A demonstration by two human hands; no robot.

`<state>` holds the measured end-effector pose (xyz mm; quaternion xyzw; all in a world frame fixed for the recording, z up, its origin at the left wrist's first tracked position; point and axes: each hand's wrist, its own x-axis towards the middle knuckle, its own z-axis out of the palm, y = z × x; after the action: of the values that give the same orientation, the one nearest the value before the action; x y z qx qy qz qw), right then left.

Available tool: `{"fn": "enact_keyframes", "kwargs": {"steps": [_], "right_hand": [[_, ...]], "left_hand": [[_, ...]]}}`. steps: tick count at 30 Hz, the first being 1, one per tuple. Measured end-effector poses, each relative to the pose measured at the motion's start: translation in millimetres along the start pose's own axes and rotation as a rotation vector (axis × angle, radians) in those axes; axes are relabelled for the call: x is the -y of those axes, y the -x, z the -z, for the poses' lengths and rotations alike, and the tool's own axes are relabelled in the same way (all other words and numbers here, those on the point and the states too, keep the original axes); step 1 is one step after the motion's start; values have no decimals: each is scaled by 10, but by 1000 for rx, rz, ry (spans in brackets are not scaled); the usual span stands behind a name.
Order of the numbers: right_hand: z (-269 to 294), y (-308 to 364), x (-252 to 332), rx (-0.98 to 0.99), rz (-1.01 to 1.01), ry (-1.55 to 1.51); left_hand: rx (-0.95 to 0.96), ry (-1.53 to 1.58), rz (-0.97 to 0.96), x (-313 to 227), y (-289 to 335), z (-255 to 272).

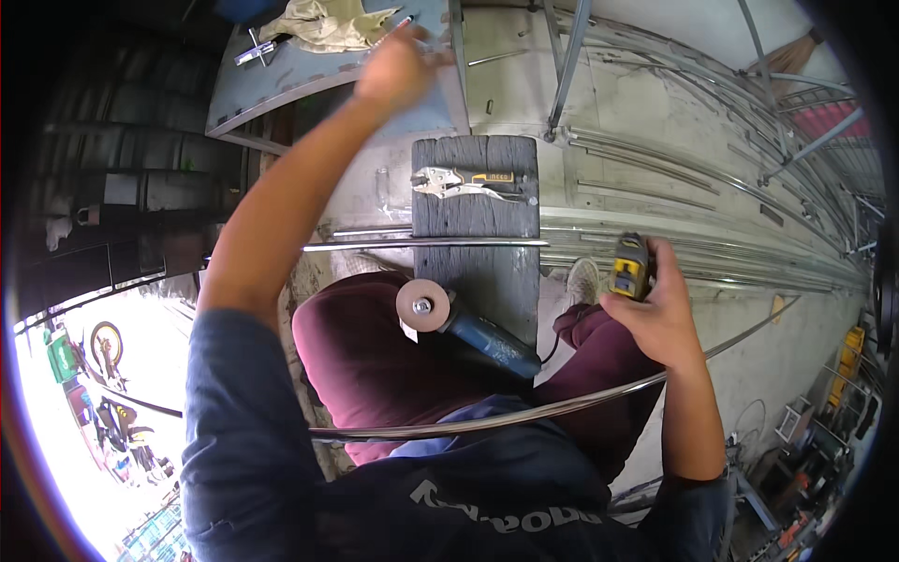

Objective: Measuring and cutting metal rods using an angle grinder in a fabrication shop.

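My right hand (660, 318) is closed round a black and yellow tape measure (631, 269) above my right knee. My left hand (398, 73), smeared by motion, is stretched out over the blue-grey metal table (323, 89) at the far left. A slim pen-like stick (404, 22) shows at its fingertips; whether the fingers grip it I cannot tell. On the dark wooden block (476, 211) before me lie locking pliers (465, 183) and a thin metal tube (421, 244) set crosswise. An angle grinder (482, 337) rests on the block's near end, its disc (423, 305) toward my left thigh.
A long shiny metal tube (487, 423) crosses my lap. A pale cloth (332, 23) and a small T-shaped metal tool (257, 47) lie on the table. Several long tubes (674, 169) cover the floor at right, beside metal frame legs (567, 70).
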<state>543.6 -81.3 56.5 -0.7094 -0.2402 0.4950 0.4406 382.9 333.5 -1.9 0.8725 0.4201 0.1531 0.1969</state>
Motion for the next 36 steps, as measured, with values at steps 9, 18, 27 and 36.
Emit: {"fn": "enact_keyframes", "kwargs": {"steps": [9, 18, 27, 36], "right_hand": [[-670, -546, 468, -216, 607, 576], [-134, -23, 223, -290, 582, 685], [73, 799, -221, -209, 384, 633], [-36, 1173, -581, 412, 223, 666]], "left_hand": [[720, 683, 38, -1150, 1250, 4], [-171, 1332, 811, -90, -229, -310], [-396, 1252, 985, 252, -420, -207], [814, 53, 229, -406, 1132, 1119]]}}
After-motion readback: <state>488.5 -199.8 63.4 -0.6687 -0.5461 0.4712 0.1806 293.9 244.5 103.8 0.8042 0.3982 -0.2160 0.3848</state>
